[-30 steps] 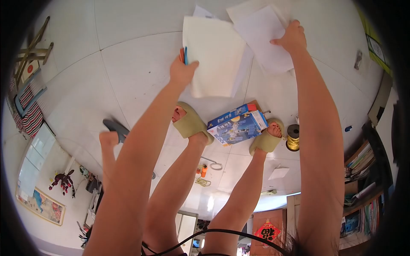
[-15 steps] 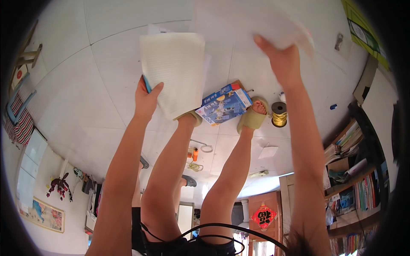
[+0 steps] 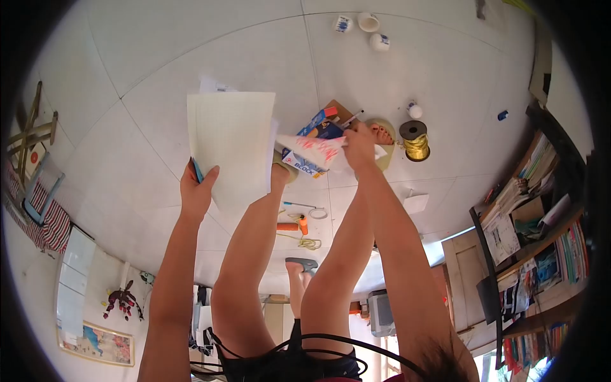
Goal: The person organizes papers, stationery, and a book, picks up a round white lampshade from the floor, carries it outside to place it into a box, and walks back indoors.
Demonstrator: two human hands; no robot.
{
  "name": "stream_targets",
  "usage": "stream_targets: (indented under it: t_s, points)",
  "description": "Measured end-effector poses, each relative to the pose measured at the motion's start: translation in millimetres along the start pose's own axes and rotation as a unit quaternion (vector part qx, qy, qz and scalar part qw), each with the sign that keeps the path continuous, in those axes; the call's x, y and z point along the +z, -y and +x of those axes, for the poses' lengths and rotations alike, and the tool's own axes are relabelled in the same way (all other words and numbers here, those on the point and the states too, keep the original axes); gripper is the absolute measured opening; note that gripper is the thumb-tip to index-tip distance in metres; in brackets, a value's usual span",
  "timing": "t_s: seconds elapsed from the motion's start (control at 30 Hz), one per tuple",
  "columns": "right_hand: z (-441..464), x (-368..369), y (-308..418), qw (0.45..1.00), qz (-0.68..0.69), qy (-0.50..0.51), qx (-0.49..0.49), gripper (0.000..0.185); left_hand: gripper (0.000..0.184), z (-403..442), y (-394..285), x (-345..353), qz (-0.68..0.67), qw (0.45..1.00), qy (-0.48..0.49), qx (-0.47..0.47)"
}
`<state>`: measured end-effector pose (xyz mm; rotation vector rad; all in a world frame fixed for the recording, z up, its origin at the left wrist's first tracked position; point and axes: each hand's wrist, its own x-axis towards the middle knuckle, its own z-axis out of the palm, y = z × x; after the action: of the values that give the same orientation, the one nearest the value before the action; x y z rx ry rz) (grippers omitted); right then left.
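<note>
Left of centre, left grip (image 3: pixel 198 190) clasps papers (image 3: pixel 232 140); mid-frame, right grip (image 3: pixel 361 148) pinches a sheet (image 3: pixel 316 150) jutting left, partly hiding a box (image 3: pixel 304 166).

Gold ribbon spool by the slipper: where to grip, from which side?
Probably the rim of its upper black flange, from above, slightly from the picture's right. The gold ribbon spool appears to stand on end, flange up. The slipper sits close on its left, a white object just beyond. The right hand should first free itself of the red-marked sheet.
</note>
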<state>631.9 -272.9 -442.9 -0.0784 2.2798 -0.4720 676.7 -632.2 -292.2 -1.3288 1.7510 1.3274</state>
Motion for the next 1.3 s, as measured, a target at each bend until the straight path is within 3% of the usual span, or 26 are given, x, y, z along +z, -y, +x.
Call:
stream_targets:
  t_s: [0.03,0.1,0.2,0.37,0.47,0.53,0.57,0.67,0.77,0.83,0.93,1.3]
  points:
    - [-10.2,-3.9,4.3,1.000,0.001,-0.006,0.009,0.019,0.040,-6.0,-3.7,-0.3,0.000,1.000,-0.001,0.003]
    - [-28.5,-8.0,18.1,0.995,-0.020,-0.010,-0.100,0.015,0.040,-15.6,-3.9,-2.3,-0.005,1.000,-0.007,0.007]
    - [-73.0,-38.2,42.0,0.995,0.054,0.065,-0.053,0.015,0.041,-37.5,-9.1,-4.9,-0.028,1.000,0.011,-0.008]
    - [-51.9,-43.1,0.3,0.999,0.009,-0.034,-0.033,0.020,0.041,-72.1,-32.6,-13.3,0.002,1.000,0.016,0.015]
    - [-5.6,-15.4,-18.7,0.990,-0.055,-0.065,-0.110,0.025,0.041,-66.9,-22.2,-12.4,-0.012,1.000,0.012,0.017]
    - [15.2,-2.0,-15.3,0.993,-0.063,0.103,-0.012,0.032,0.040,-73.1,-21.1,-15.7,-0.018,1.000,0.009,0.000]
    - [11.9,10.6,-16.3,0.993,-0.101,0.042,-0.042,0.025,0.039,-73.7,-19.4,-11.1,-0.009,0.999,-0.003,-0.031]
    - [-4.3,13.7,-2.0,0.988,-0.147,0.041,-0.039,0.013,0.038,-71.3,2.0,-8.9,-0.022,0.998,-0.017,-0.053]
    - [-48.7,-5.4,6.7,0.988,-0.108,-0.003,-0.113,0.006,0.036,-80.7,2.8,-1.8,-0.036,0.997,-0.021,-0.059]
    - [-75.4,-19.9,19.3,0.970,-0.040,-0.042,-0.235,0.004,0.036,-88.6,-4.2,-0.4,-0.026,0.997,-0.023,-0.070]
    - [-106.4,-38.0,41.9,0.954,0.002,-0.056,-0.295,0.007,0.036,-95.2,-9.0,0.4,-0.036,0.997,-0.022,-0.071]
    - [-126.5,-87.0,75.4,0.951,0.025,-0.112,-0.287,0.009,0.032,-105.9,-16.0,1.2,-0.083,0.996,-0.011,0.005]
